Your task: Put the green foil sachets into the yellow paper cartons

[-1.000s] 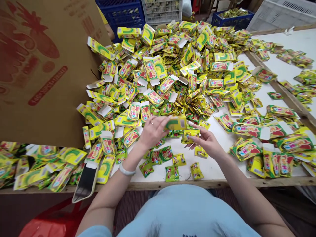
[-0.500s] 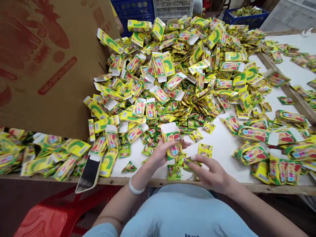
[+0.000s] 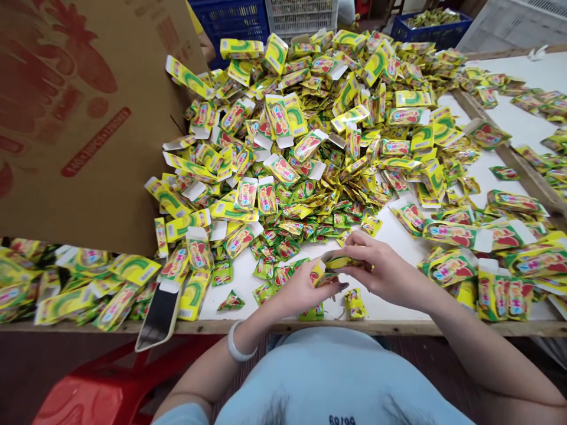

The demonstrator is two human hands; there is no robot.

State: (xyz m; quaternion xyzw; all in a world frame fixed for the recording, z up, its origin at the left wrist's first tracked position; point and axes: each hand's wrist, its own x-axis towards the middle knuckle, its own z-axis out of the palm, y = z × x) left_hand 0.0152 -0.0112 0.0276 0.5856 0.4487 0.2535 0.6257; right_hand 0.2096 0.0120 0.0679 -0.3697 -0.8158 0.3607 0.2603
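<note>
My left hand [image 3: 301, 289] is curled around a small yellow carton [image 3: 319, 273] with its open end facing right, just above the table's front edge. My right hand [image 3: 381, 268] pinches yellow-green sachets [image 3: 343, 261] at the carton's mouth. Both hands meet over the white table [image 3: 394, 242]. Loose sachets [image 3: 354, 302] lie on the table right under the hands. A big heap of yellow cartons and sachets [image 3: 310, 136] fills the table beyond them.
A large brown cardboard sheet [image 3: 80, 112] leans at the left. A phone [image 3: 158, 316] overhangs the front edge. More cartons [image 3: 487, 260] lie at the right. Blue and white crates [image 3: 266, 15] stand behind the heap. A red stool [image 3: 101, 389] is below left.
The left hand turned the carton from upright to sideways and lowered it. The right hand picked up sachets and brought them to the carton's open end.
</note>
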